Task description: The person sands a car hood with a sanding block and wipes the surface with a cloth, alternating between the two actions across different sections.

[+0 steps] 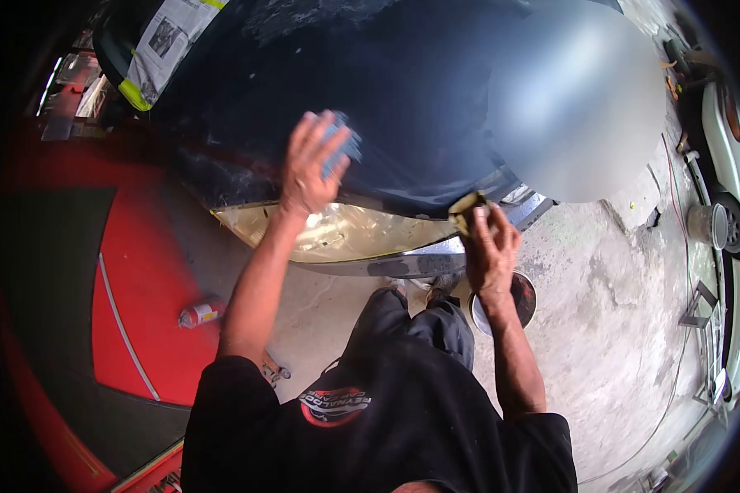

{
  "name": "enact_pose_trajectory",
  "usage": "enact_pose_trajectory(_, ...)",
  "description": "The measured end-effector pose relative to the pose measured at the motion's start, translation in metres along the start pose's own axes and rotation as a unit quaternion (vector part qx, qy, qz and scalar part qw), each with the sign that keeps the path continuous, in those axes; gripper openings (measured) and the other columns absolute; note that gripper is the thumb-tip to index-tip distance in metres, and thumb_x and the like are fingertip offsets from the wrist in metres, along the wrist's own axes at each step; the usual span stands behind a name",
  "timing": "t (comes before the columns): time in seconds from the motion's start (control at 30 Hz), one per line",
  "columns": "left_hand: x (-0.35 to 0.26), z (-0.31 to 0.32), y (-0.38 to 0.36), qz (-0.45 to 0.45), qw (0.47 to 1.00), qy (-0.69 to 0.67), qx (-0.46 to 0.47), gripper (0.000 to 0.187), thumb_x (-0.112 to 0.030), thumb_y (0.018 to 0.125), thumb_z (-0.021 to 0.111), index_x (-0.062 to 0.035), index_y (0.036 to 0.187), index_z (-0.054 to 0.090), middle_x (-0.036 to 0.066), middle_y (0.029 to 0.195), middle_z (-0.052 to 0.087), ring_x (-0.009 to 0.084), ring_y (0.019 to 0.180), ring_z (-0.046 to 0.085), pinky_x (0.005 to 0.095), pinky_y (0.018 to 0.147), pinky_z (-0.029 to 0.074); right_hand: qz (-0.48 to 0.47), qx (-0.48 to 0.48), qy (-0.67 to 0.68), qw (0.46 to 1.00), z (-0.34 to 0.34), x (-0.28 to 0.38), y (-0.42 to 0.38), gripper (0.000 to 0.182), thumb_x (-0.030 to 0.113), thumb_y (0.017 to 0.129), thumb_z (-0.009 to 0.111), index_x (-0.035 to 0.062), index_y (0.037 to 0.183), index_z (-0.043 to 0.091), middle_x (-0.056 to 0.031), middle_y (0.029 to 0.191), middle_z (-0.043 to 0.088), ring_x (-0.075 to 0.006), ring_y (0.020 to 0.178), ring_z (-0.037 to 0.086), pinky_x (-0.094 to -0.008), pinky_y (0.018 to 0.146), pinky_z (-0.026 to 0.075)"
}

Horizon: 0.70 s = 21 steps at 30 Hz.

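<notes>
Left hand (311, 171), blurred: grip around light-blue cloth (345, 146), over dark-blue car panel (403, 99). Right hand (492, 251): grip clenched on small yellowish-and-dark block (464, 210), near panel edge.

Stained, cracked grey concrete floor (608, 329)

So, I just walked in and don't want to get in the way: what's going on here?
A person has both hands at a dark car panel. The left hand, blurred, has a blue pad under its fingers. The right hand holds a small yellowish block by the panel's edge, near the headlight. A bucket stands on the floor below.
</notes>
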State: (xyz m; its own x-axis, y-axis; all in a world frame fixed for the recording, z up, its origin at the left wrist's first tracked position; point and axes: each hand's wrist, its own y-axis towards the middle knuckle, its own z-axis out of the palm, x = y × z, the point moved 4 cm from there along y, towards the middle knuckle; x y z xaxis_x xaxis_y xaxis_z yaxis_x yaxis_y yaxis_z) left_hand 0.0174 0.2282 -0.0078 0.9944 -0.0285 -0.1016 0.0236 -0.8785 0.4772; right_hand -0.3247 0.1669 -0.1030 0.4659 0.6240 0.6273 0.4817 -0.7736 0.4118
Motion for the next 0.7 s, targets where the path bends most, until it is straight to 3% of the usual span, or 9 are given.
enact_pose_trajectory(0.17,0.070,0.005,0.044,-0.078,0.991,0.068,-0.090,0.038,-0.027,0.101,0.068,-0.0102,0.135,0.071,0.016,0.147,0.063,0.0418,0.139,0.053,0.0499,0.120,0.041,-0.065,0.037,-0.040,0.996,0.025,0.019,0.005,0.068,0.011,0.088,0.080,0.0207,0.152,0.058,-0.0210,0.152,0.054,-0.0427,0.127,0.053,-0.0522,0.109,0.045)
enact_pose_trajectory(0.23,0.075,0.009,0.044,-0.074,0.991,0.064,-0.095,0.038,-0.028,0.101,0.068,-0.0100,0.135,0.071,0.016,0.147,0.063,0.0420,0.138,0.053,0.0500,0.120,0.041,-0.109,-0.045,-0.061,0.991,0.023,-0.007,0.030,0.069,0.007,0.091,0.076,0.0158,0.156,0.054,-0.0230,0.151,0.055,-0.0376,0.127,0.059,-0.0511,0.110,0.042)
enact_pose_trajectory(0.37,0.074,0.008,0.044,-0.071,0.990,0.062,-0.100,0.039,-0.028,0.100,0.069,-0.0097,0.135,0.071,0.016,0.147,0.063,0.0424,0.138,0.053,0.0502,0.119,0.041,0.031,-0.111,-0.137,0.984,-0.018,-0.065,0.126,0.061,0.014,0.099,0.071,0.0133,0.157,0.052,-0.0226,0.139,0.064,-0.0333,0.125,0.062,-0.0496,0.105,0.042)
enact_pose_trajectory(0.43,0.072,0.007,0.042,-0.077,0.990,0.062,-0.097,0.039,-0.028,0.100,0.069,-0.0098,0.134,0.071,0.017,0.146,0.063,0.0425,0.138,0.053,0.0501,0.119,0.041,0.134,-0.102,-0.037,0.985,-0.008,-0.061,0.129,0.059,0.017,0.100,0.070,0.0148,0.157,0.053,-0.0222,0.141,0.062,-0.0359,0.128,0.060,-0.0535,0.105,0.044)
enact_pose_trajectory(0.5,0.074,0.006,0.046,-0.076,0.990,0.062,-0.102,0.039,-0.028,0.100,0.069,-0.0100,0.134,0.071,0.016,0.146,0.063,0.0424,0.138,0.053,0.0501,0.119,0.042,0.062,-0.065,-0.018,0.996,0.023,-0.008,0.102,0.058,0.021,0.101,0.069,0.0157,0.157,0.053,-0.0226,0.144,0.060,-0.0396,0.130,0.057,-0.0554,0.103,0.047)
enact_pose_trajectory(0.53,0.074,0.006,0.046,-0.075,0.990,0.062,-0.105,0.039,-0.028,0.100,0.069,-0.0102,0.134,0.071,0.016,0.146,0.063,0.0423,0.138,0.053,0.0500,0.119,0.042,-0.071,-0.049,-0.090,0.992,0.037,0.034,0.080,0.058,0.024,0.102,0.069,0.0162,0.157,0.052,-0.0230,0.145,0.058,-0.0415,0.131,0.056,-0.0559,0.102,0.049)
enact_pose_trajectory(0.6,0.071,0.005,0.045,-0.078,0.990,0.060,-0.099,0.038,-0.029,0.101,0.068,-0.0099,0.135,0.071,0.017,0.146,0.063,0.0419,0.138,0.053,0.0499,0.119,0.041,-0.090,0.065,-0.116,0.987,0.049,0.079,0.065,0.060,0.022,0.100,0.068,0.0175,0.158,0.052,-0.0230,0.147,0.057,-0.0430,0.127,0.056,-0.0545,0.105,0.049)
enact_pose_trajectory(0.67,0.069,0.003,0.046,-0.087,0.990,0.063,-0.091,0.038,-0.029,0.104,0.064,-0.0092,0.136,0.070,0.017,0.148,0.063,0.0414,0.140,0.053,0.0497,0.120,0.040,-0.091,0.000,-0.046,0.995,0.035,0.048,0.097,0.065,0.015,0.095,0.070,0.0235,0.157,0.054,-0.0218,0.150,0.054,-0.0437,0.114,0.056,-0.0536,0.108,0.045)
enact_pose_trajectory(0.7,0.069,0.004,0.044,-0.091,0.990,0.060,-0.091,0.038,-0.029,0.104,0.065,-0.0095,0.136,0.070,0.017,0.148,0.063,0.0417,0.140,0.053,0.0496,0.120,0.040,-0.033,0.015,-0.124,0.992,0.014,0.038,0.119,0.063,0.017,0.098,0.073,0.0179,0.158,0.052,-0.0204,0.143,0.062,-0.0352,0.121,0.061,-0.0492,0.102,0.045)
